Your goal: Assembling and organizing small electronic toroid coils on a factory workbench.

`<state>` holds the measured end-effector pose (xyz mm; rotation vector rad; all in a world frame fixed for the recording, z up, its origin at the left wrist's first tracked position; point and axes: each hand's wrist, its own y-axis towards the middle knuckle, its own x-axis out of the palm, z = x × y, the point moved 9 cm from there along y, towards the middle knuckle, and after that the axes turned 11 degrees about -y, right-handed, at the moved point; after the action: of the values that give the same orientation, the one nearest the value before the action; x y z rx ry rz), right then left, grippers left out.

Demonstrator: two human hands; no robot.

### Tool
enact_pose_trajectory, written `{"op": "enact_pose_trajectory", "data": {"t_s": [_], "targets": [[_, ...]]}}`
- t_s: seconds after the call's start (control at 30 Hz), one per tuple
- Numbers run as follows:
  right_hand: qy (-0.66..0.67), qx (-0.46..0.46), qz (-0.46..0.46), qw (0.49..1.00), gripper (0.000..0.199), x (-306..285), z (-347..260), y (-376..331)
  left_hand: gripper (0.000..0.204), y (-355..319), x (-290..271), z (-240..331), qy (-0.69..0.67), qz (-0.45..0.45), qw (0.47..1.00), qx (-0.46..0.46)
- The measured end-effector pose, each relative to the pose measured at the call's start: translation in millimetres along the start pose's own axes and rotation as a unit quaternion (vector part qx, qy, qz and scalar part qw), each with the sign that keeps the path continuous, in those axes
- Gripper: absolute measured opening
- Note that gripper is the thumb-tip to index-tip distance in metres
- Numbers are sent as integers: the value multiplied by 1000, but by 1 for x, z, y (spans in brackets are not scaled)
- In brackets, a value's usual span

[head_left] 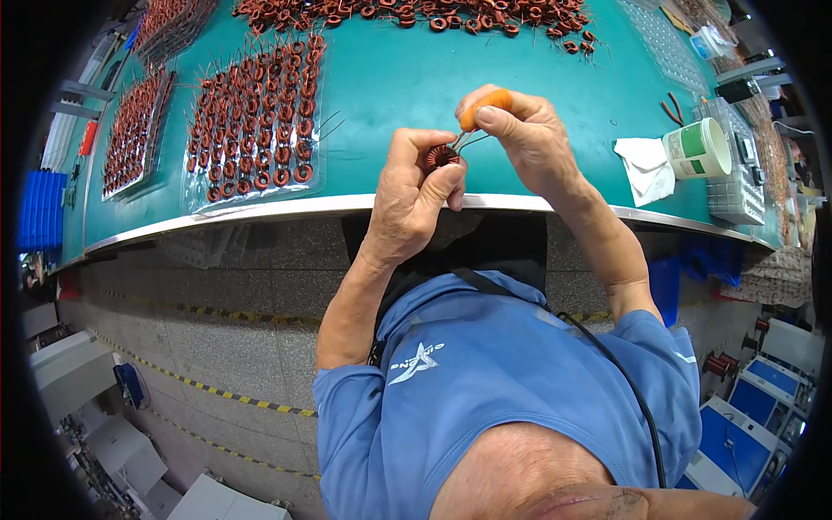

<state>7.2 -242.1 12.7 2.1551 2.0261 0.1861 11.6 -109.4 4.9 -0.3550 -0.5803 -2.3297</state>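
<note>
Just above the near edge of the teal-green workbench (485, 69), the left hand (412, 204) pinches one small copper-wound ring coil (441, 157), seemingly to steady it; the right hand (520, 130) grips one orange-handled tool (485, 102) at its leads; clear plastic trays of matching coils (251, 121), too many to count, lie left.
</note>
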Motion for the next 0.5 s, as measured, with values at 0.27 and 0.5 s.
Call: {"op": "enact_pose_trajectory", "data": {"t_s": [0.27,0.5], "targets": [[-36,31,-43,998,57,15,23,-15,30,-4,-13,-2,-111,36,993,0],[-410,-215,91,882,21,26,-33,-26,24,-2,-16,-5,8,64,998,21]]}}
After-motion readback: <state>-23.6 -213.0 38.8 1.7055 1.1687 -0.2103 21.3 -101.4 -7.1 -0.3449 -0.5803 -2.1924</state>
